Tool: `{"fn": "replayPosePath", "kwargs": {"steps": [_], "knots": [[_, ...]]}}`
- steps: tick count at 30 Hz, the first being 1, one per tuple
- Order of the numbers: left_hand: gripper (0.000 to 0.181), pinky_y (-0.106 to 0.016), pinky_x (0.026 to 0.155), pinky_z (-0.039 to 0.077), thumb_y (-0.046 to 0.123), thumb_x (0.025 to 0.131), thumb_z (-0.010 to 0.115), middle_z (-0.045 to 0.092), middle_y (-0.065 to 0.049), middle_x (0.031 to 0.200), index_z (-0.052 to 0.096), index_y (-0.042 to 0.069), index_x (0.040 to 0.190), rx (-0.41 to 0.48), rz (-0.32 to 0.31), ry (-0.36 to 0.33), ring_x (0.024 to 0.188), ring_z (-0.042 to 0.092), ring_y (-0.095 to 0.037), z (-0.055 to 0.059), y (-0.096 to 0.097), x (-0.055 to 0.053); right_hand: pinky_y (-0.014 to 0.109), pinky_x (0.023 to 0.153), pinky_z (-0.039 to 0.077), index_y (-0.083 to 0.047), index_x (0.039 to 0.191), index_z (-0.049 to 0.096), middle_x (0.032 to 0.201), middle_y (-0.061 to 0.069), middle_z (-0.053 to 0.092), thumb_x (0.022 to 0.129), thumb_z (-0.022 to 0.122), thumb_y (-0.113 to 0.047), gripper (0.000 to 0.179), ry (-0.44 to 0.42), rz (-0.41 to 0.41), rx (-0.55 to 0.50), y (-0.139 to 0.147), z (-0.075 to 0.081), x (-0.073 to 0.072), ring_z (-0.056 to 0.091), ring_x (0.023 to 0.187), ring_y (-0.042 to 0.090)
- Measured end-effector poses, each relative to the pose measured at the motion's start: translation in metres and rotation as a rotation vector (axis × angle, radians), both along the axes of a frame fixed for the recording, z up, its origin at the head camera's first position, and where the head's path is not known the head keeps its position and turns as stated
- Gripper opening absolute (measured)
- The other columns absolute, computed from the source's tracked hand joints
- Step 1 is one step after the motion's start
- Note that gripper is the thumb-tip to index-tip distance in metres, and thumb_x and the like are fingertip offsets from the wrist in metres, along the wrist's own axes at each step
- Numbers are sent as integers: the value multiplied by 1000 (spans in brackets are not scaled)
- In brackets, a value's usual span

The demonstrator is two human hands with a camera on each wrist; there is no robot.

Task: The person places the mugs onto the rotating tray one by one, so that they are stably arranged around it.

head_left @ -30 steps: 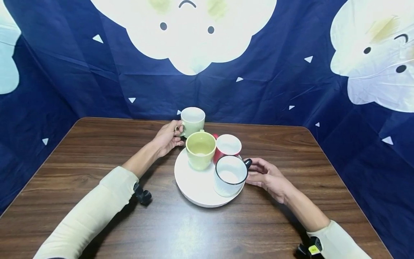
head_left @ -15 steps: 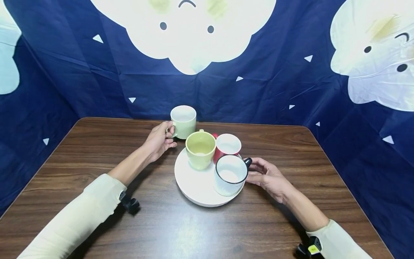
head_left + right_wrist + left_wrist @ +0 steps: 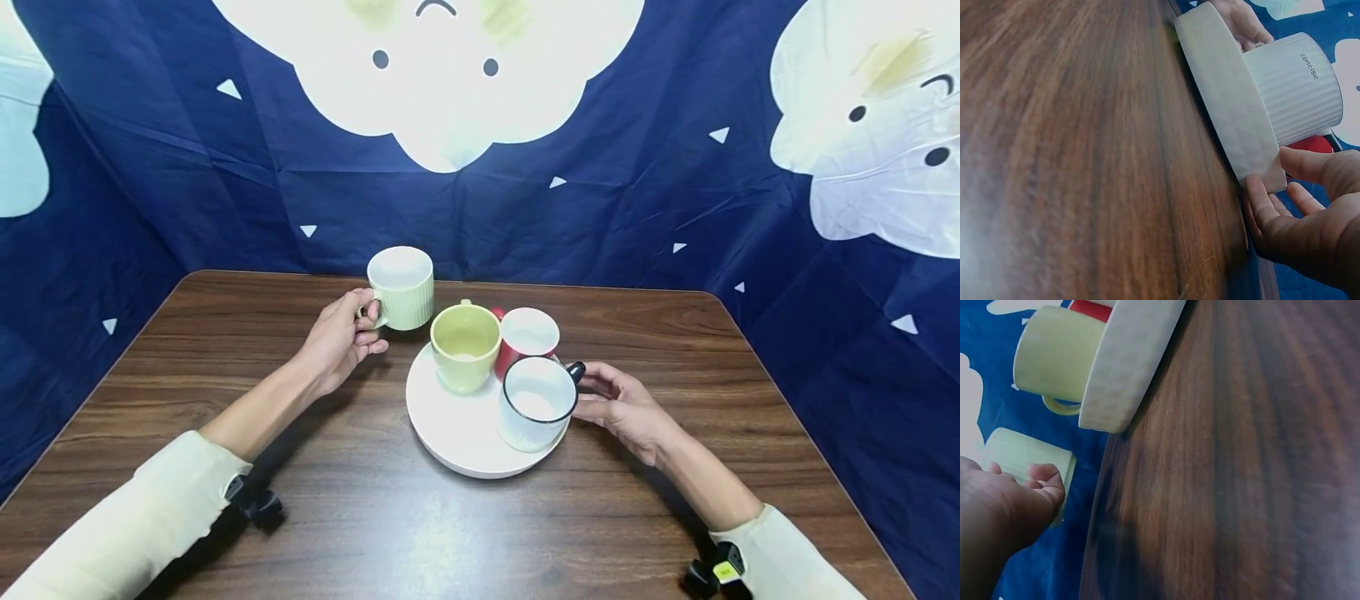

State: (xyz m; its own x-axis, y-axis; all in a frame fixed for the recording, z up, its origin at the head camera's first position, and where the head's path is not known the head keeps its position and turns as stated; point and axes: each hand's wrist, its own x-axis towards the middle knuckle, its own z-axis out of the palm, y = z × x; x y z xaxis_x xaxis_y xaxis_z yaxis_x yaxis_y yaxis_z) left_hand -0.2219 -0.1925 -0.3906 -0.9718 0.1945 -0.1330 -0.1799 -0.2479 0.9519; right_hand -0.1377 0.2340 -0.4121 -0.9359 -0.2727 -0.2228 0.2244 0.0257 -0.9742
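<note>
In the head view my left hand [image 3: 339, 340] pinches the handle of a pale green ribbed mug [image 3: 405, 302], beyond the left rim of a white round tray [image 3: 450, 433]. The left wrist view shows that mug [image 3: 1029, 456] raised off the table. On the tray stand a yellow-green mug [image 3: 463, 367], a red mug [image 3: 517, 346] with white inside, and a white ribbed mug [image 3: 528, 421] with a black rim and handle. My right hand [image 3: 626, 414] holds the tray's right edge, thumb on the rim and fingers against the outer wall [image 3: 1229, 94].
A brown wood-grain table [image 3: 442, 542] lies under everything. Behind it hangs a dark blue cloth [image 3: 360, 208] with white clouds and small triangles. A black wrist camera [image 3: 255, 500] sits at the left cuff, another [image 3: 712, 575] at the right.
My left hand has carried the pale green mug leftward, away from the tray and the yellow-green mug, and a little nearer. The right hand and the tray have hardly moved.
</note>
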Motion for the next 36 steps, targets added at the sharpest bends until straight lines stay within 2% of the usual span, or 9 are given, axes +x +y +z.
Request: {"fn": "replayPosePath", "kwargs": {"steps": [8, 17, 24, 36], "knots": [[38, -24, 70, 47, 31, 122, 40, 36, 10, 74, 53, 20, 89, -10, -25, -18, 76, 14, -20, 4, -16, 21, 26, 98, 64, -20, 132, 68, 132, 0, 68, 100, 74, 9, 43, 0, 5, 21, 1, -2, -2, 74, 110, 9], [37, -24, 70, 48, 32, 122, 41, 40, 10, 78, 54, 20, 89, -22, -36, -26, 76, 15, -19, 3, -29, 39, 26, 97, 64, -14, 133, 66, 129, 0, 68, 100, 72, 10, 41, -9, -6, 22, 3, 0, -7, 72, 111, 10], [39, -25, 69, 49, 33, 123, 44, 41, 10, 78, 55, 20, 88, 0, -44, -1, 75, 14, -20, 6, -36, 51, 26, 97, 64, -14, 131, 68, 124, -1, 69, 99, 72, 10, 41, -10, -5, 19, 4, -1, -12, 72, 110, 11], [37, -26, 70, 52, 35, 123, 44, 45, 8, 83, 53, 19, 92, -31, -78, 5, 75, 18, -22, 5, -50, 81, 27, 97, 65, -8, 138, 65, 126, 1, 69, 100, 68, 12, 43, -10, 16, 14, 2, -1, -21, 73, 110, 12]]}}
